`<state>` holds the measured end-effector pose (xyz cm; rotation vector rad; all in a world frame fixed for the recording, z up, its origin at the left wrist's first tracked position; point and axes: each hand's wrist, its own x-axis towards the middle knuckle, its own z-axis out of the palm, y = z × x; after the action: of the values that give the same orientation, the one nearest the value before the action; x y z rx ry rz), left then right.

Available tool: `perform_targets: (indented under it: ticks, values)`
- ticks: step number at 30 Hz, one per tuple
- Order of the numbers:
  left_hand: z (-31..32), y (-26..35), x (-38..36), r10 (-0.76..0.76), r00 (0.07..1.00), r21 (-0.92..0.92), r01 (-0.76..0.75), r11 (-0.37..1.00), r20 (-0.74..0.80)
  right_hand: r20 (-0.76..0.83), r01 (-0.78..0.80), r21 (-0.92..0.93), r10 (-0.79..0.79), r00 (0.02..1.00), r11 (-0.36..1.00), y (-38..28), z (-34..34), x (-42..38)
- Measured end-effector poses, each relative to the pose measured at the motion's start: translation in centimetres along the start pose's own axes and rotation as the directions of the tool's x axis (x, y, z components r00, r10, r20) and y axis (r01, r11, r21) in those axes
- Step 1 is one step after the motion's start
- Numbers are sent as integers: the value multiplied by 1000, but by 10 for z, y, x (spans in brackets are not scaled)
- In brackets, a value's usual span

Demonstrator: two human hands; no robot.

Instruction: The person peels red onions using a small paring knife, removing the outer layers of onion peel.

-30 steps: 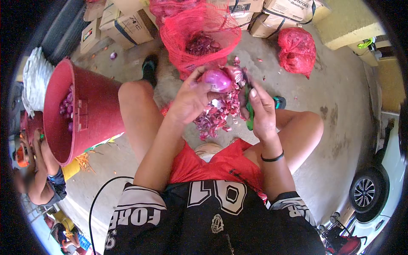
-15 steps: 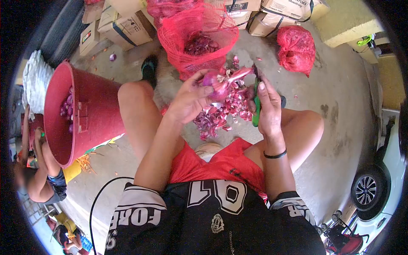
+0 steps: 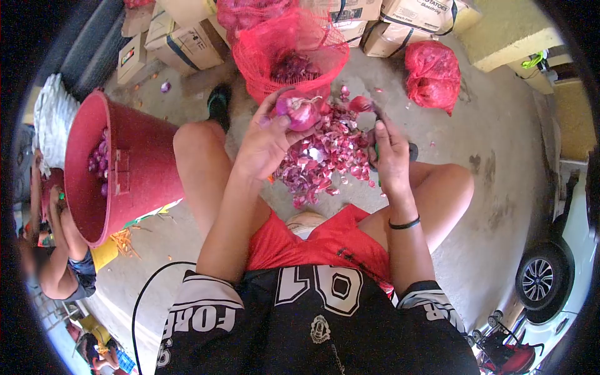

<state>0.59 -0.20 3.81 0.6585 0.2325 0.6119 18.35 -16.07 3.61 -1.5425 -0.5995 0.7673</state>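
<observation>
My left hand (image 3: 265,144) is wrapped round a red onion (image 3: 296,112), its papery top turned up. My right hand (image 3: 394,153) grips a small green-handled knife (image 3: 377,113); most of the handle is hidden behind the fingers. At the dark blade hangs a piece of red onion skin (image 3: 360,104), apart from the onion. Beneath both hands, a heap of onion peelings (image 3: 331,156) lies on the floor between my legs.
A red mesh sack (image 3: 256,75) with onions inside stands ahead. To the left, a large red bin (image 3: 144,150) lies tilted with onions in it. Cardboard boxes (image 3: 187,47) and a tied red sack (image 3: 432,75) are farther off. Another person (image 3: 62,250) sits at far left.
A strip of skin that joined the onion to the knife has come off and is now at the blade. My left hand has moved slightly left and up with the onion.
</observation>
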Motion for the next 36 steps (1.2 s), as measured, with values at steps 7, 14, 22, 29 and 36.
perform_targets:
  ticks: [7, 14, 22, 29, 36]
  values:
    - [-5, -6, -4, -110, 993, 66, 112, 991, -38, 288, 331, -278, -251, 924, 902, -17, 30, -22]
    - [-8, -15, -6, -197, 978, 63, 201, 978, -65, 347, 537, -352, -426, 836, 767, -21, 41, -20]
    - [4, -10, -10, -290, 957, 105, 287, 952, 12, 133, 52, -301, -12, 991, 952, 20, 10, -6]
    - [-6, -10, -13, -245, 969, 46, 243, 969, 37, 60, 37, -199, -25, 998, 979, 21, 8, -4]
    - [2, -6, -8, -140, 987, 251, 156, 955, -83, 327, -207, -70, 218, 919, 976, -7, 10, -18]
